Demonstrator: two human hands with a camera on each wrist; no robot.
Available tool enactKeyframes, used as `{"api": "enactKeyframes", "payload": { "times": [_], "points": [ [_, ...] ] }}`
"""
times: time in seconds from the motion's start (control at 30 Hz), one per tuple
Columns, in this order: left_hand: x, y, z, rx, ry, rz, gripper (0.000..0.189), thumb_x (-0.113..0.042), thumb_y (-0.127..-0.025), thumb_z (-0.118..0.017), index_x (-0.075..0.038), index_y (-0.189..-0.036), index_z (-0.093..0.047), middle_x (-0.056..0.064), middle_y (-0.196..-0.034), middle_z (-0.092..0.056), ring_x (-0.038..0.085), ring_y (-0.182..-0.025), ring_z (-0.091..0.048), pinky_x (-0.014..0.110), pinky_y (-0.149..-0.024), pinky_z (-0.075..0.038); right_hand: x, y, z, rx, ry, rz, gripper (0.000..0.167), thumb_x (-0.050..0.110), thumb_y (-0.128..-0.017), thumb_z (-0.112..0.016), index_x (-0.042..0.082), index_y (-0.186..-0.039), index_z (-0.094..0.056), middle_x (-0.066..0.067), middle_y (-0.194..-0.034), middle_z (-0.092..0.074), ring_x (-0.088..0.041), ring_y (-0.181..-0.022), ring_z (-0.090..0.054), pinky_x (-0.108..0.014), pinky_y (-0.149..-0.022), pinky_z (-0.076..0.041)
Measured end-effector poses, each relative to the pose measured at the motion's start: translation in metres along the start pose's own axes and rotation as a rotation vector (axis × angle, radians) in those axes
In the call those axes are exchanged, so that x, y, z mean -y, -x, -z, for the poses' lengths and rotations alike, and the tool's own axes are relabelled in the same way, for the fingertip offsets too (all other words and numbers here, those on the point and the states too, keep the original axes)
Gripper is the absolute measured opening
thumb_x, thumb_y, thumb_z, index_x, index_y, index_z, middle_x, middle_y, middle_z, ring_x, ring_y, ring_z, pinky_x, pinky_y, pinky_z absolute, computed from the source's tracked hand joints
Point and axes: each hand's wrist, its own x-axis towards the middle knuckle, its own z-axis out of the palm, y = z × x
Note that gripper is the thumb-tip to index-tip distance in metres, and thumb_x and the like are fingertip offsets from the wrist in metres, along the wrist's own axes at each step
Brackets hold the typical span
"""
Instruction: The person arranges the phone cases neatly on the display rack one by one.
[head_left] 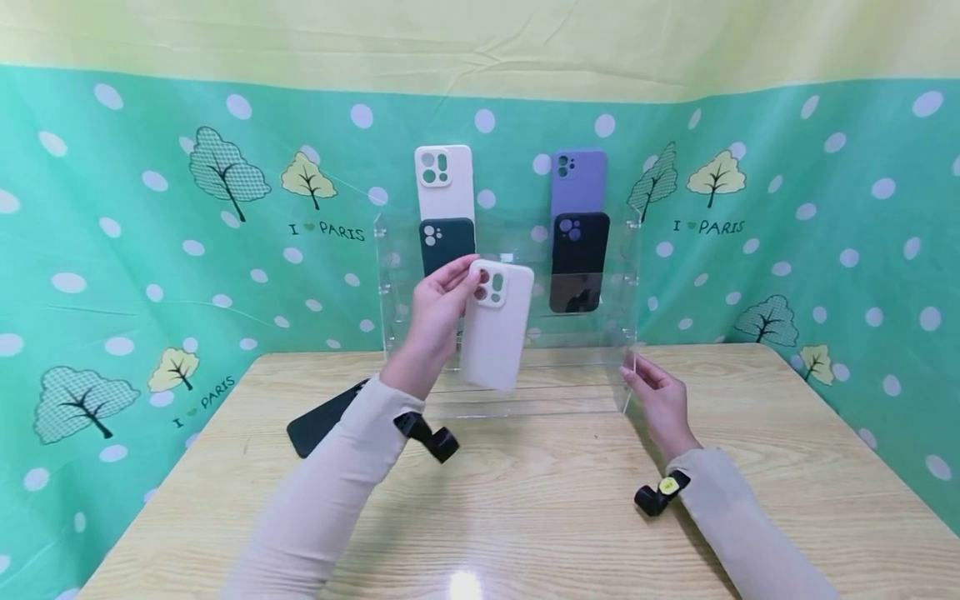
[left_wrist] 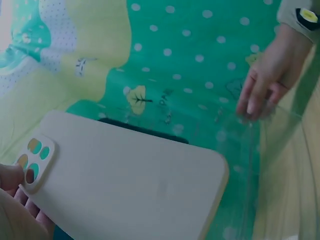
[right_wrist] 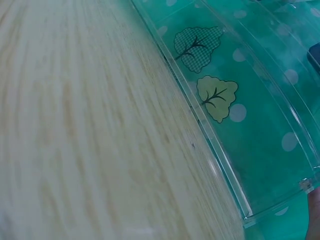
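Note:
A white phone case (head_left: 497,333) is pinched by its camera-hole end between the thumb and fingers of my left hand (head_left: 438,312). It hangs in front of a clear acrylic display rack (head_left: 555,404). In the left wrist view the same case (left_wrist: 135,170) fills the lower half, its camera cutouts by my thumb. My right hand (head_left: 660,400) pinches the rack's right side panel near the tabletop. On the rack stand another white case (head_left: 457,196), a dark green case (head_left: 447,242) partly behind my left hand, a purple case (head_left: 588,183) and a black case (head_left: 581,258).
A dark phone case (head_left: 322,421) lies on the wooden table (head_left: 525,508), partly under my left forearm. A green polka-dot cloth (head_left: 300,283) with printed trees hangs behind the rack and along both sides. Each wrist wears a small black camera (head_left: 660,493).

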Motion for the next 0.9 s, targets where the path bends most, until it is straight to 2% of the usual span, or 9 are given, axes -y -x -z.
{"api": "enactKeyframes", "payload": {
  "times": [0.13, 0.27, 0.43, 0.63, 0.77, 0.9],
  "points": [
    [-0.002, -0.007, -0.025, 0.0, 0.087, -0.011, 0.03, -0.008, -0.088, -0.065, -0.004, -0.119, -0.064, 0.011, -0.105, -0.07, 0.012, -0.091, -0.066, 0.022, -0.08, -0.051, 0.0, -0.001, 0.001, -0.002, -0.012, 0.007, 0.047, 0.022, -0.086, -0.071, 0.0, -0.126, -0.057, 0.018, -0.097, -0.065, 0.0, -0.09, -0.059, -0.01, -0.079, -0.049],
    [-0.003, -0.011, -0.05, -0.006, 0.123, -0.008, 0.027, -0.008, -0.087, -0.066, -0.005, -0.114, -0.066, 0.01, -0.103, -0.071, 0.012, -0.092, -0.066, 0.021, -0.08, -0.052, 0.0, -0.002, 0.002, 0.0, -0.004, 0.002, 0.047, 0.022, -0.086, -0.07, 0.001, -0.127, -0.057, 0.019, -0.096, -0.064, 0.001, -0.09, -0.059, -0.01, -0.078, -0.049],
    [0.0, -0.017, -0.076, -0.02, 0.152, -0.067, 0.026, -0.006, -0.087, -0.067, -0.004, -0.112, -0.067, 0.011, -0.107, -0.07, 0.014, -0.093, -0.067, 0.023, -0.086, -0.052, 0.002, 0.0, 0.001, 0.003, -0.006, -0.004, 0.046, 0.021, -0.087, -0.07, 0.001, -0.126, -0.057, 0.018, -0.096, -0.065, 0.001, -0.089, -0.059, -0.01, -0.079, -0.049],
    [0.008, -0.023, -0.099, -0.062, 0.204, -0.167, 0.026, -0.005, -0.086, -0.067, -0.001, -0.112, -0.066, 0.012, -0.109, -0.069, 0.013, -0.096, -0.065, 0.022, -0.086, -0.051, 0.005, 0.002, 0.0, 0.013, -0.014, -0.008, 0.045, 0.019, -0.087, -0.069, 0.001, -0.127, -0.057, 0.017, -0.097, -0.065, 0.001, -0.09, -0.059, -0.011, -0.08, -0.049],
    [0.013, -0.028, -0.111, -0.103, 0.267, -0.205, 0.028, -0.004, -0.086, -0.067, 0.001, -0.113, -0.065, 0.012, -0.109, -0.069, 0.012, -0.097, -0.065, 0.022, -0.086, -0.052, 0.005, 0.002, -0.001, 0.015, -0.02, -0.004, 0.045, 0.019, -0.087, -0.069, 0.002, -0.127, -0.057, 0.017, -0.098, -0.065, 0.0, -0.09, -0.059, -0.011, -0.08, -0.049],
    [0.019, -0.03, -0.12, -0.116, 0.317, -0.235, 0.027, -0.003, -0.086, -0.067, 0.0, -0.112, -0.066, 0.012, -0.108, -0.069, 0.013, -0.098, -0.065, 0.022, -0.086, -0.052, 0.003, 0.001, 0.0, 0.023, -0.019, -0.008, 0.046, 0.021, -0.087, -0.069, 0.002, -0.127, -0.057, 0.016, -0.099, -0.064, -0.001, -0.092, -0.058, -0.011, -0.08, -0.049]
  ]
}}
